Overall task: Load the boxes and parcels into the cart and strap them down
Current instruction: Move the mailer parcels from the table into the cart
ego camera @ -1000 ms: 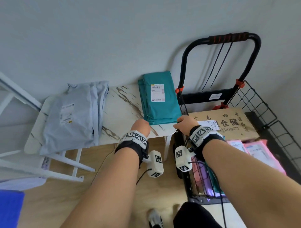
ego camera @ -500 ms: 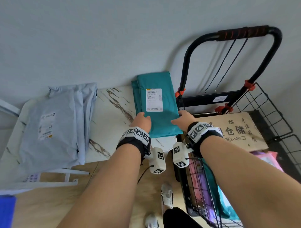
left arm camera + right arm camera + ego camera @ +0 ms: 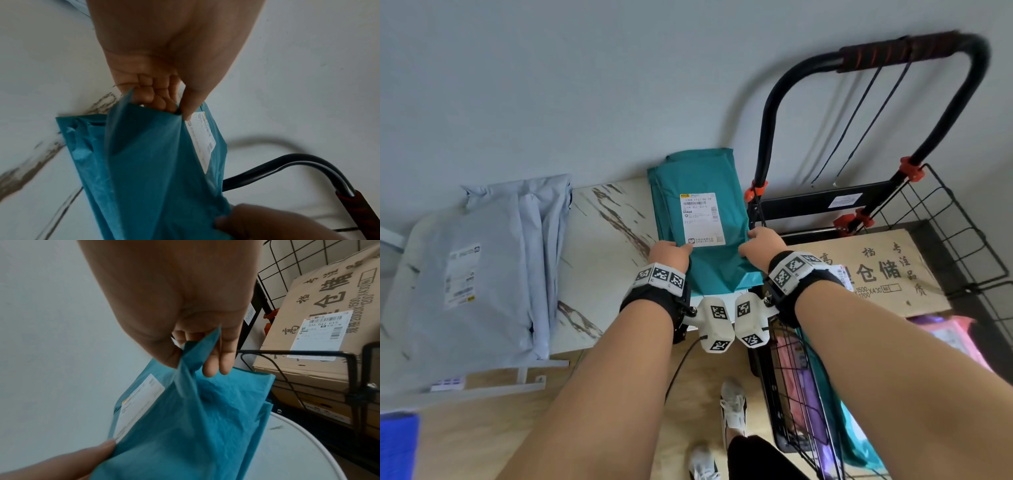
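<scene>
Black wrist straps point(image 3: 654, 301) with checkered tags, white camera pods point(image 3: 717, 323).

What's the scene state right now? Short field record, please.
left hand: pinches near-left edge of teal parcel
right hand: pinches near-right edge of the same parcel
parcel state: near end raised, far end on the table
label: white, facing up
left on table: grey parcel
cart: right of table, holds cardboard box and pink bags
straps: black cords hang from cart handle, unused
</scene>
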Motion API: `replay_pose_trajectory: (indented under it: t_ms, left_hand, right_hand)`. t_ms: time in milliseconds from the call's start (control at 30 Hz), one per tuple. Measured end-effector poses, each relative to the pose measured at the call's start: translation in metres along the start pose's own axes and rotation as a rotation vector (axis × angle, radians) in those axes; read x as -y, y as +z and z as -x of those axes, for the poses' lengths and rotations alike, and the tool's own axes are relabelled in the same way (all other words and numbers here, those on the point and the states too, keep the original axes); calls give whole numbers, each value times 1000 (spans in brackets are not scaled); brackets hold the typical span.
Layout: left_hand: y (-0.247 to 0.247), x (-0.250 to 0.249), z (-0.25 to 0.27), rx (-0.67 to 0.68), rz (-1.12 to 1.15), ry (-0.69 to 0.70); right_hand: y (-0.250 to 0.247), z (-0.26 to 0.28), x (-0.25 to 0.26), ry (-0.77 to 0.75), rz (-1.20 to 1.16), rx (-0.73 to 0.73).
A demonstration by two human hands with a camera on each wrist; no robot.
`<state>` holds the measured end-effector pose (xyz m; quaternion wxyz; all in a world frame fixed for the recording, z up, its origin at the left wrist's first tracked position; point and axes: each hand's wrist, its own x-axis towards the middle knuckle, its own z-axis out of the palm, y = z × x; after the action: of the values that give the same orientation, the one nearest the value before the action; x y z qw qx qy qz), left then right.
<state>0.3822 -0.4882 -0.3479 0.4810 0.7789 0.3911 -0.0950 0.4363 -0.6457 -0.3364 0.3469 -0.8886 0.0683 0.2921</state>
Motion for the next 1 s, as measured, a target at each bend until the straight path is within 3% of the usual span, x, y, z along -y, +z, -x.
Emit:
replay_pose_trajectory:
  t_ms: [133,333,567,767,900,1000]
  left_hand:
    - [-15,5,11,-32,14,30]
    - [-24,15,50,-24,203,55]
    - [-23,36,101,66,269,125]
    - [19,50,143,204,210,129]
    - [60,48,174,363,211,133]
    - [89,41,189,339,80,193]
  right_hand:
    - [0,13,-6,-20,-75,-8]
    - [8,54,-18,-79,14,23]
    - [10,118,-57,-8,-8,-115]
    - [-5,167,-110,59,-58,-200]
    - [-31,194,-148,142,-97,-257]
    - [-51,202,-176,192,-106,-274]
